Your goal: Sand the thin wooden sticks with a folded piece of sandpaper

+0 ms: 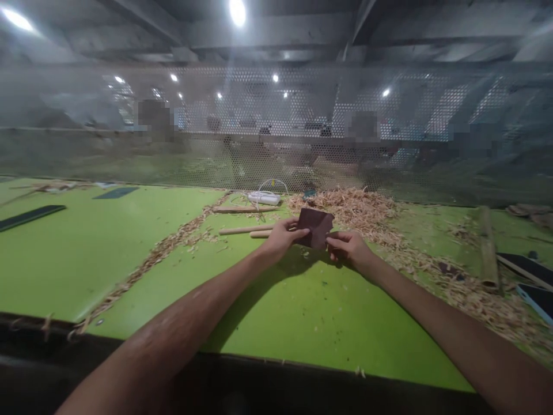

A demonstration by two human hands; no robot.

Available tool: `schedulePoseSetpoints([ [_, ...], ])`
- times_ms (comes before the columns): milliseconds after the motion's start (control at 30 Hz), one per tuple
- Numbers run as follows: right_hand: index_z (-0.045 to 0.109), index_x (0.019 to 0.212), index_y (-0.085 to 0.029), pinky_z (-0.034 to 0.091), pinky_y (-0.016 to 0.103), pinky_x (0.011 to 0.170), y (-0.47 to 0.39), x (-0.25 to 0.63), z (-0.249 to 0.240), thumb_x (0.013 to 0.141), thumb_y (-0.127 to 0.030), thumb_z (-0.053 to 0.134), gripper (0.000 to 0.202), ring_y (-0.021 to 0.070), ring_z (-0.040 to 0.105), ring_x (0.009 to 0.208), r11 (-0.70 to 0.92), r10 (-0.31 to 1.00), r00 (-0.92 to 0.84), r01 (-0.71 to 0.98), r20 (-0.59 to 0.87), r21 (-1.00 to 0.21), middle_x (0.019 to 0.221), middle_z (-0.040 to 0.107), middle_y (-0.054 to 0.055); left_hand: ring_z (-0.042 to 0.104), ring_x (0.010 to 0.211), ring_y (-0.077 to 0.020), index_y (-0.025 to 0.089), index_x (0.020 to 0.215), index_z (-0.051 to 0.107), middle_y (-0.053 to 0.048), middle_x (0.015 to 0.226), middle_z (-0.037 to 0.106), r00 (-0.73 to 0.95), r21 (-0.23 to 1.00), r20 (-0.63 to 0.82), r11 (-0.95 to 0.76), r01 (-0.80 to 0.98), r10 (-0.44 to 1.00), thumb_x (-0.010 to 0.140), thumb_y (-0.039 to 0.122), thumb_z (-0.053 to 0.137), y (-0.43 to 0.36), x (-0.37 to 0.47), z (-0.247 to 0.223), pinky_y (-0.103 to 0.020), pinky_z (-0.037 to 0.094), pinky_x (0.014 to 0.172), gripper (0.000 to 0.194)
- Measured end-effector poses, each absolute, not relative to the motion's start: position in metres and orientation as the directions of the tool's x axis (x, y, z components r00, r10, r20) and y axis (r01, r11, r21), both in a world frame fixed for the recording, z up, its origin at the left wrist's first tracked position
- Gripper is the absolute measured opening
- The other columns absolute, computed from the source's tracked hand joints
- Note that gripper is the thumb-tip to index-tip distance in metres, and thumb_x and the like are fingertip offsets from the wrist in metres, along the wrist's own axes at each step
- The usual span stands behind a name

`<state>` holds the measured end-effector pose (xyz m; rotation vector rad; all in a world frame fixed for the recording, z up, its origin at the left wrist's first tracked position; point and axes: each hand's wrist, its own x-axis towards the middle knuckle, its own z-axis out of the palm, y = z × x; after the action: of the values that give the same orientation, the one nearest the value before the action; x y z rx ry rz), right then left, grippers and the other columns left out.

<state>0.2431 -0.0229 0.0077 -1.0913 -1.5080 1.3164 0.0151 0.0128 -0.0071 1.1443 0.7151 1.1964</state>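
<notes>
A small dark brown sheet [314, 226] with a ragged right edge is raised over the green table [276, 323]. My left hand [285, 237] pinches its left side, thumb on the near face. At the sheet's lower right edge, my right hand [349, 248] has thumb and forefinger closed on it, the other fingers curled below. Two pale wooden sticks [244, 230] lie behind my left hand, partly hidden by it.
Wood shavings [363, 210] are heaped behind my right hand and trail right. A white power strip [264, 198] with a cable stands near the perforated screen [276, 155]. Right are a bamboo piece [488, 253] and a phone [538, 302]; left, a dark strip [32, 217].
</notes>
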Motion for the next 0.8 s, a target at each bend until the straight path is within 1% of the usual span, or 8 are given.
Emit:
schedulePoseSetpoints([
  [100, 0.074, 0.075, -0.019, 0.046, 0.027, 0.05, -0.0215, 0.2435, 0.0067, 0.072, -0.055, 0.091, 0.04, 0.0147, 0.06, 0.052, 0.058, 0.963, -0.269, 0.091, 0.031, -0.994, 0.061, 0.068, 0.002, 0.08, 0.087, -0.0199, 0.014, 0.11, 0.081, -0.009, 0.108, 0.084, 0.266, 0.942, 0.14, -0.045, -0.333, 0.954, 0.081, 0.01, 0.088, 0.0129, 0.0158, -0.0071, -0.037, 0.069, 0.085, 0.03],
  [233, 0.073, 0.074, -0.02, 0.044, 0.027, 0.048, -0.021, 0.2436, 0.0069, 0.069, -0.057, 0.093, 0.043, 0.0151, 0.059, 0.051, 0.024, 0.966, -0.258, 0.063, 0.007, -0.998, 0.061, 0.067, 0.002, 0.079, 0.082, -0.0183, 0.012, 0.109, 0.08, -0.011, 0.106, 0.084, 0.28, 0.933, 0.142, -0.034, -0.357, 0.949, 0.081, 0.011, 0.089, 0.0129, 0.0152, -0.0058, -0.032, 0.068, 0.078, 0.029],
  [300, 0.075, 0.077, -0.019, 0.044, 0.027, 0.05, -0.0213, 0.2437, 0.0073, 0.069, -0.057, 0.094, 0.043, 0.0154, 0.06, 0.053, 0.019, 0.964, -0.266, 0.059, 0.003, -0.998, 0.063, 0.068, 0.002, 0.08, 0.082, -0.0182, 0.011, 0.11, 0.08, -0.012, 0.108, 0.084, 0.285, 0.929, 0.128, -0.015, -0.369, 0.95, 0.082, 0.01, 0.087, 0.0131, 0.0141, -0.005, -0.032, 0.068, 0.078, 0.029],
  [400, 0.076, 0.08, -0.019, 0.045, 0.028, 0.052, -0.0214, 0.2442, 0.008, 0.07, -0.057, 0.094, 0.043, 0.0152, 0.06, 0.054, 0.021, 0.963, -0.269, 0.072, 0.001, -0.997, 0.064, 0.068, 0.002, 0.08, 0.083, -0.0193, 0.011, 0.114, 0.079, -0.012, 0.112, 0.084, 0.295, 0.927, 0.112, 0.007, -0.375, 0.949, 0.082, 0.009, 0.087, 0.0132, 0.0136, -0.0041, -0.034, 0.068, 0.079, 0.033],
  [500, 0.074, 0.078, -0.02, 0.047, 0.029, 0.054, -0.021, 0.2445, 0.0084, 0.069, -0.058, 0.094, 0.044, 0.0154, 0.06, 0.055, 0.014, 0.964, -0.265, 0.081, -0.008, -0.997, 0.064, 0.067, 0.002, 0.08, 0.084, -0.02, 0.011, 0.113, 0.079, -0.012, 0.108, 0.084, 0.296, 0.92, 0.122, 0.005, -0.392, 0.947, 0.082, 0.008, 0.087, 0.0124, 0.0149, -0.0027, -0.036, 0.068, 0.083, 0.032],
  [600, 0.075, 0.077, -0.02, 0.047, 0.029, 0.054, -0.021, 0.2438, 0.0089, 0.071, -0.061, 0.092, 0.045, 0.0161, 0.06, 0.056, 0.024, 0.959, -0.284, 0.106, -0.007, -0.994, 0.066, 0.068, 0.003, 0.08, 0.088, -0.0203, 0.011, 0.116, 0.078, -0.013, 0.109, 0.084, 0.305, 0.907, 0.137, 0.004, -0.421, 0.942, 0.086, 0.009, 0.083, 0.0117, 0.0161, -0.0024, -0.037, 0.068, 0.089, 0.031],
  [700, 0.075, 0.074, -0.02, 0.048, 0.03, 0.055, -0.0221, 0.242, 0.0092, 0.073, -0.063, 0.089, 0.046, 0.016, 0.06, 0.056, 0.058, 0.955, -0.297, 0.141, 0.014, -0.988, 0.065, 0.069, 0.004, 0.081, 0.093, -0.0216, 0.014, 0.129, 0.075, -0.014, 0.115, 0.083, 0.33, 0.917, 0.154, -0.01, -0.399, 0.931, 0.088, 0.012, 0.084, 0.0115, 0.0165, -0.005, -0.038, 0.068, 0.091, 0.042],
  [800, 0.076, 0.071, -0.017, 0.048, 0.03, 0.054, -0.0231, 0.2407, 0.0083, 0.075, -0.065, 0.089, 0.049, 0.0166, 0.06, 0.055, 0.067, 0.957, -0.29, 0.187, 0.01, -0.98, 0.065, 0.07, 0.008, 0.081, 0.092, -0.0248, 0.015, 0.14, 0.07, -0.014, 0.114, 0.083, 0.373, 0.953, 0.145, -0.029, -0.301, 0.917, 0.076, 0.011, 0.094, 0.0094, 0.0173, -0.0083, -0.041, 0.069, 0.089, 0.068],
])
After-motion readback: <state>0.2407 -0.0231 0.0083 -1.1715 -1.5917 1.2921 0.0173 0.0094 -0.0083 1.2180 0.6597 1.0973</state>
